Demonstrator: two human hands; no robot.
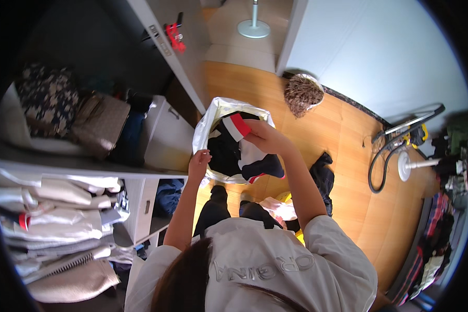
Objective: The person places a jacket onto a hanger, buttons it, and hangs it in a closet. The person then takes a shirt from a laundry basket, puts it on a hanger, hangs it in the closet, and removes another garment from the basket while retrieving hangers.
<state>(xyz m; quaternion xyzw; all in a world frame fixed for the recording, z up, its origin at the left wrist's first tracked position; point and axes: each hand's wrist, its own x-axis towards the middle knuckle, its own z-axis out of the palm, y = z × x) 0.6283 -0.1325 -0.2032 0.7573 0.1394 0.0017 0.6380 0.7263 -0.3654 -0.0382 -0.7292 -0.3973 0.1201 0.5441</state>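
In front of me stands a white fabric laundry bag [202, 132] with its mouth facing up and dark clothes [218, 156] inside. My left hand [200, 163] grips the bag's near left rim. Over the opening, my right hand [268, 136] has hold of a garment with a red, white and dark banded part [236, 127]. Its pale and navy cloth [262, 167] hangs down over the bag's right rim. My palm and fingers partly cover the garment, so its kind is unclear.
Left of me is an open wardrobe with hanging clothes [70, 206] and a drawer unit [167, 128]. A door [187, 50] stands ajar beyond it. Black clothing [323, 179] lies on the wooden floor [347, 218]. A vacuum cleaner [415, 134] and a brown bristly bundle [302, 93] are near the wall.
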